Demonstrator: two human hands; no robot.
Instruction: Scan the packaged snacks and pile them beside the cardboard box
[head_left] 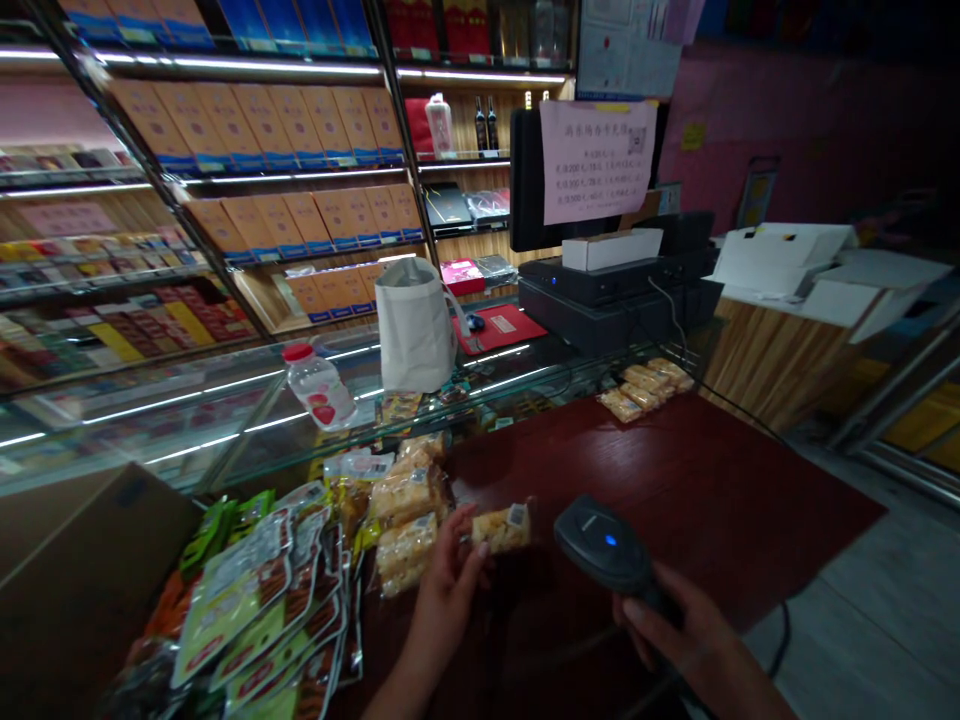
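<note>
My right hand [664, 620] is wrapped round the handle of a dark barcode scanner [606, 545] with a blue light on top. The scanner's head points left, over the table. At the middle, my left hand [454, 565] grips the left end of a clear-wrapped pale snack bar [499, 528]; a white barcode label shows at its far corner. Stacked wrapped snack bars [409, 500] lie just left of that hand. More of the same snack bars [646, 388] sit in a row at the table's back edge.
Snack pouches [262, 600] and an open cardboard box [82, 580] fill the left. On the glass counter stand a red-capped bottle [319, 385], a white bag [416, 325] and a monitor [529, 180]. A cable runs off the dark red table [720, 480].
</note>
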